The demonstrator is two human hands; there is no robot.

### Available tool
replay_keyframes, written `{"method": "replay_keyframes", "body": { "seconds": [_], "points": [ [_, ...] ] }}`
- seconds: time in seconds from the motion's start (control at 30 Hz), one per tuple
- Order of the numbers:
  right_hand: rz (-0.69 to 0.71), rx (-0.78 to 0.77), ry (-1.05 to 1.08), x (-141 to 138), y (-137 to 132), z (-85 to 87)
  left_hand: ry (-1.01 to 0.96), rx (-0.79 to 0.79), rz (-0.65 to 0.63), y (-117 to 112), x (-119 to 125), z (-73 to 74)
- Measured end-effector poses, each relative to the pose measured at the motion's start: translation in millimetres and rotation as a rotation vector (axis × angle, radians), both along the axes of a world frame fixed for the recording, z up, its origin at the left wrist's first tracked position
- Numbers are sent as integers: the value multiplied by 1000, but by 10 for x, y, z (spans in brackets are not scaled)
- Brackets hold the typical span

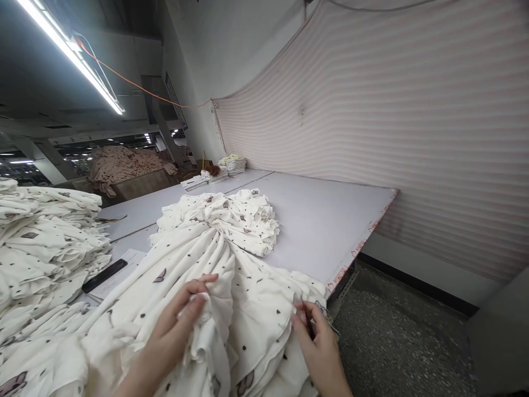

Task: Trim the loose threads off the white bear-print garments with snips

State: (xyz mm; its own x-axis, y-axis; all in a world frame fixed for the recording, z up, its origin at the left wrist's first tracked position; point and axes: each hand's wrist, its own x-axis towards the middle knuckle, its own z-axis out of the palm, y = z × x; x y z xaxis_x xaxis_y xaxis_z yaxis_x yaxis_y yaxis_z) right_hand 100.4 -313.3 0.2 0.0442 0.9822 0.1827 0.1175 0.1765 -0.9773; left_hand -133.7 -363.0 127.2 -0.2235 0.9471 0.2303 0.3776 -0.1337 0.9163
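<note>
White cloth (pixel 165 264), printed with small dark dots and mauve butterfly-like figures, lies gathered in folds in front of me. My left hand (pixel 177 317) pinches a rolled fold of it between thumb and fingers. At the right, my right hand (pixel 318 342) has its fingertips closed on the cloth's edge, close to the table's side. Something small and dark shows inside the right palm, too hidden to name. Beyond both hands, a heap of the same printed cloth (pixel 248 220) rests on the table, touching the gathered piece.
A taller pile of matching cloth (pixel 49 242) stands at the left. Near it a black phone (pixel 105 274) lies on paper sheets (pixel 132 258). Folded stacks (pixel 232 164) sit at the pale table's (pixel 326 215) far end. A striped sheet (pixel 372 110) hangs along the right.
</note>
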Motion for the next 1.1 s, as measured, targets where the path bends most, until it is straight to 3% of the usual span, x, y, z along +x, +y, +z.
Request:
{"method": "replay_keyframes", "body": {
  "seconds": [0.07, 0.1, 0.27, 0.37, 0.5, 0.67, 0.8, 0.9, 1.0, 1.1],
  "points": [
    [-58, -31, -35, 111, 109, -124, -121, -46, -20, 66, -6, 39],
    [-57, -30, -45, 139, 166, -156, -76, -87, -56, 110, 47, 43],
    [71, 21, -42, 100, 370, -39, 652, -255, -297, 396, 673, -101],
    [168, 62, -11, 91, 358, 66, 820, -231, -326, 551, 953, -220],
    [145, 55, 29, 93, 182, 17, 829, -182, -290, 589, 959, -264],
    [179, 74, 62, -73, -29, -114, 791, -106, -197, 388, 729, -286],
    [203, 240, 32, -161, -55, -50, 753, -65, -272, 191, 565, -358],
    [216, 331, -13, -174, -50, 24, 711, -179, -269, 110, 519, -353],
    [213, 305, -32, -166, -57, 85, 634, -272, -257, 113, 527, -282],
    [225, 265, -58, -132, -86, 129, 495, -263, -260, 147, 529, -222]
  ]
}}
